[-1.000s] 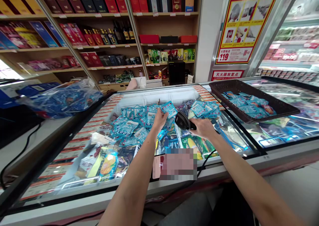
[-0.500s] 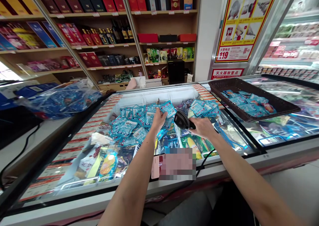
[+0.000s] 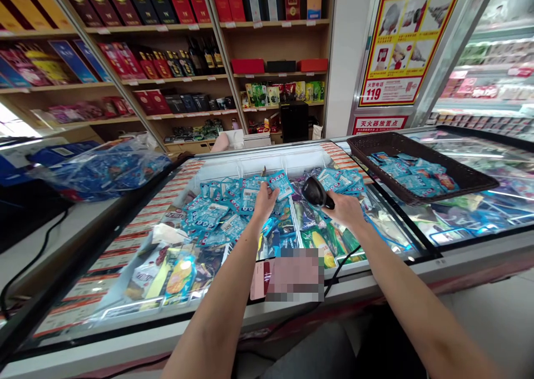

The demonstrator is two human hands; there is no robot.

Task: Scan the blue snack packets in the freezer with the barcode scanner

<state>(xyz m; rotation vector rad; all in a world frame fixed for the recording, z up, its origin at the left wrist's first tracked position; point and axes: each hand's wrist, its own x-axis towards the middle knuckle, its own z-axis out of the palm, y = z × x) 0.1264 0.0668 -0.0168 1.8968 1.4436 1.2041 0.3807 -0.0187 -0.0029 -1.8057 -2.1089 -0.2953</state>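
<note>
My left hand [image 3: 266,201] pinches a small blue packet [image 3: 280,186] with white print above the glass top of the freezer. In my right hand [image 3: 344,207] is a black barcode scanner [image 3: 315,192], gripped by its handle, its head turned toward the packet but apart from it. Many similar packets lie in a loose pile [image 3: 212,215] around and left of my left hand. A smaller pile of blue packets [image 3: 341,180] sits just beyond my right hand. The scanner's cable [image 3: 340,270] runs down from my right hand over the front edge.
A brown basket [image 3: 471,178] with more blue packets stands on the right. A clear bag [image 3: 112,170] full of packets lies at left. Frozen goods [image 3: 181,276] show through the glass. A partly blurred card [image 3: 261,280] lies at the front edge. Shelves [image 3: 175,78] stand behind.
My right hand has drawn the scanner slightly right and up, away from the packet, widening the gap. My left hand stays nearly in place with its packet.
</note>
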